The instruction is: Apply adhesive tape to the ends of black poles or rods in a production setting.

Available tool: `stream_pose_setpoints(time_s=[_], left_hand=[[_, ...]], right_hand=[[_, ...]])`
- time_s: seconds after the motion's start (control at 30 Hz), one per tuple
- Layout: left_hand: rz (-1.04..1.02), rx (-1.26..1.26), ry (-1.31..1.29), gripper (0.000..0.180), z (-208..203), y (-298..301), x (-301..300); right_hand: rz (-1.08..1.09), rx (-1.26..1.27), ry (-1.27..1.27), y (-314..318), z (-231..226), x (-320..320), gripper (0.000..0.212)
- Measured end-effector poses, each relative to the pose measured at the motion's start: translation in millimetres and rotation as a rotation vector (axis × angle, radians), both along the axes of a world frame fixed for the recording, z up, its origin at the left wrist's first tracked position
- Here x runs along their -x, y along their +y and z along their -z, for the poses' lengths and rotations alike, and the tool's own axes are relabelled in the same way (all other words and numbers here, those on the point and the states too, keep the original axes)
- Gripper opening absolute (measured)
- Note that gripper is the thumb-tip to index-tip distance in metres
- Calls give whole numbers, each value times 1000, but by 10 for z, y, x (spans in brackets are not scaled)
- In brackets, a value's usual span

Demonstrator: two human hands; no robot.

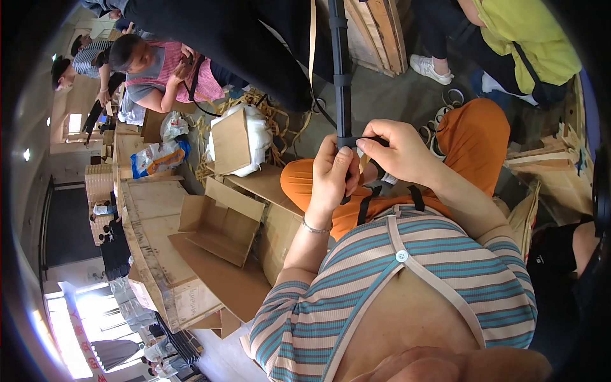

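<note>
A long, dark grey bar-like bundle (342,57) runs from the top edge down to my hands, with black bands around it at intervals. My left hand (332,170) is closed around its near end, thumb on top. From the right, my right hand (396,149) pinches a black band (347,142) that wraps the bundle by the left thumb. Both thumbs are close together there. A tan strip (363,163) shows between the hands. Whether the bundle is one piece or several strips, I cannot tell.
Open cardboard boxes (223,219) stand at left beside wooden crates (156,219). A white bag (251,140) with cardboard on it sits among tangled tan straps (273,118). A person in a pink apron (172,70) works at far left; another in yellow-green (528,44) sits at far right.
</note>
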State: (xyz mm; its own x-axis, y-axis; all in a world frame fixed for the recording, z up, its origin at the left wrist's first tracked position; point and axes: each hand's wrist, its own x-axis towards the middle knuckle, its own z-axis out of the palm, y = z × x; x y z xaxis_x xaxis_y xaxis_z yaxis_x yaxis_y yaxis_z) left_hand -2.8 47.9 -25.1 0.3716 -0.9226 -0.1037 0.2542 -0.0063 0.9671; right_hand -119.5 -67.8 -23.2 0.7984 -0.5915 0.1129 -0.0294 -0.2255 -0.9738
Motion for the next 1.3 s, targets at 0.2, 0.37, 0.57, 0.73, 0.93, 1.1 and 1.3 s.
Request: stream_pose_setpoints(time_s=[0.2,0.37,0.57,0.73,0.93,1.1,1.3], left_hand=[[-63,-35,-147,15,28,-45,34],[-174,-73,-681,14,204,-75,-30],[-130,65,-489,20,20,-31,163],[107,289,-150,52,-308,-145,96],[224,223,254,46,-237,-195,47],[66,84,415,40,-66,-335,-76],[11,-93,330,31,243,-486,-261]], right_hand=[[39,20,42,-18,15,-39,17],[156,86,15,32,115,-140,23],[451,100,348,-160,1114,-150,24],[295,-149,135,-368,1163,-81,29],[243,-242,-49,-605,878,-157,25],[194,-289,-25,-586,1072,-63,23],[167,-133,118,-753,1208,-39,22]])
